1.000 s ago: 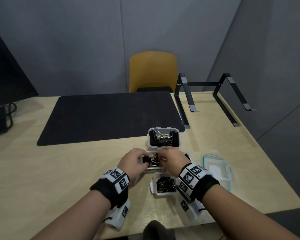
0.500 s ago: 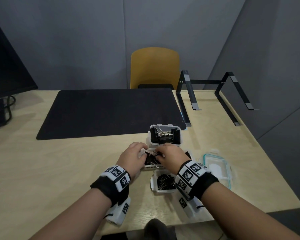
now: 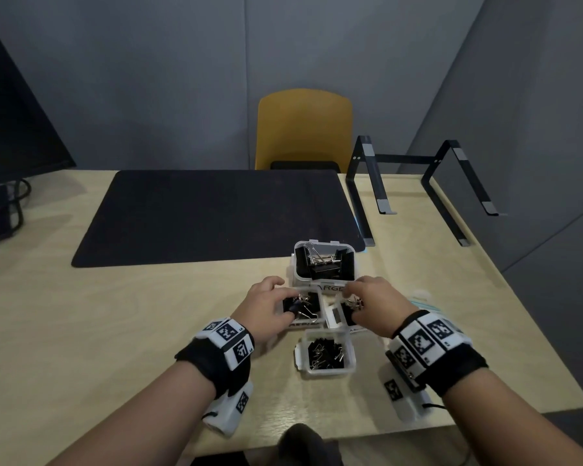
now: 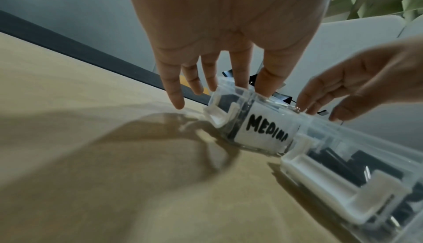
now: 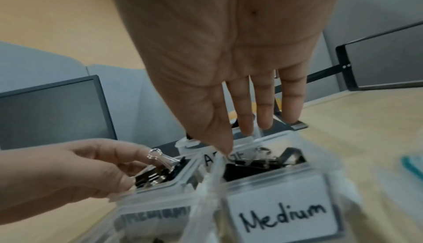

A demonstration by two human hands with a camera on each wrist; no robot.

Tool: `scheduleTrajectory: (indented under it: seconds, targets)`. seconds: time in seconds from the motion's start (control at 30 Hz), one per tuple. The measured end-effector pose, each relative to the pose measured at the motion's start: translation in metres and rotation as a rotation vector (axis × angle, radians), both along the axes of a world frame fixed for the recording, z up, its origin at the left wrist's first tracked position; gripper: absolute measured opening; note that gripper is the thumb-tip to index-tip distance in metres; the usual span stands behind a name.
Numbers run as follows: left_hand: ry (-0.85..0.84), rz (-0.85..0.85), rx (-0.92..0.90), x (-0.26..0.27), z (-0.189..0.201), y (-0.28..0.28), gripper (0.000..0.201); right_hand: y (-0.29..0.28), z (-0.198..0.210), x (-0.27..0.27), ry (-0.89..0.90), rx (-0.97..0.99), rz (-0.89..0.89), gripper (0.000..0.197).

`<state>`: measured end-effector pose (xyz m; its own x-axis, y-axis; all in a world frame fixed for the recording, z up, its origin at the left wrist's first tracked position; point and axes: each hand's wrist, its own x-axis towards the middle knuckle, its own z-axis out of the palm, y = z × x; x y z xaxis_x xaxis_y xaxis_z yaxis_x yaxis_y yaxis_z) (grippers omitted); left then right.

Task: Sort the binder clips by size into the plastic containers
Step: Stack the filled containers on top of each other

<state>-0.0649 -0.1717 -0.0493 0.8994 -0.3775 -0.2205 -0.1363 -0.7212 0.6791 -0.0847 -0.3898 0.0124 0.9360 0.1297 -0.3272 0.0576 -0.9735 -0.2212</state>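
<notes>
Here | left hand (image 3: 266, 306) in medium container (image 3: 305, 307) | clip handles (image 5: 160, 157) tilted upward

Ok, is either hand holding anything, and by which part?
Cannot be told. The left hand reaches among black binder clips in one clear plastic container; the right hand's fingers meet a silver clip handle over the neighbouring container, grip hidden.

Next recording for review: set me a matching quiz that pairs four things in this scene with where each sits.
Things:
1. chair
2. mat
3. stand
4. box of smallest clips

Places:
A. closest to the near edge of the table
B. behind the table
C. far right corner of the table
D. flat on the table, left of the stand

Pairs: 1-B, 2-D, 3-C, 4-A
</notes>
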Motion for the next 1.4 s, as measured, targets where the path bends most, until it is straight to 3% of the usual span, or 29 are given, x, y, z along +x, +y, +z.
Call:
scheduleTrajectory:
  seconds: [0.2,0.57,0.93,1.1,1.2,1.4]
  targets:
    - [0.075,-0.027,0.042,0.008,0.005,-0.003,0.044,-0.008,-0.01,-0.002,0.08,-0.106,0.058,0.072]
    - [0.123,-0.095,-0.05,0.014,0.006,-0.005,0.058,-0.021,0.005,-0.005,0.037,-0.11,-0.013,0.068]
    - [0.016,-0.128,0.025,0.02,0.002,-0.004,0.04,-0.007,0.033,-0.005,-0.003,0.051,-0.033,0.075]
    - [0.015,-0.11,-0.075,0.017,0.011,0.0,0.041,0.002,0.032,-0.008,-0.007,0.078,-0.055,0.072]
    - [-0.067,-0.042,-0.153,0.013,0.012,0.0,0.036,0.005,0.03,-0.009,0.0,0.08,-0.056,0.071]
    - [-0.103,-0.063,0.034,0.006,-0.003,-0.002,0.037,0.007,0.033,-0.006,-0.008,0.102,-0.068,0.068]
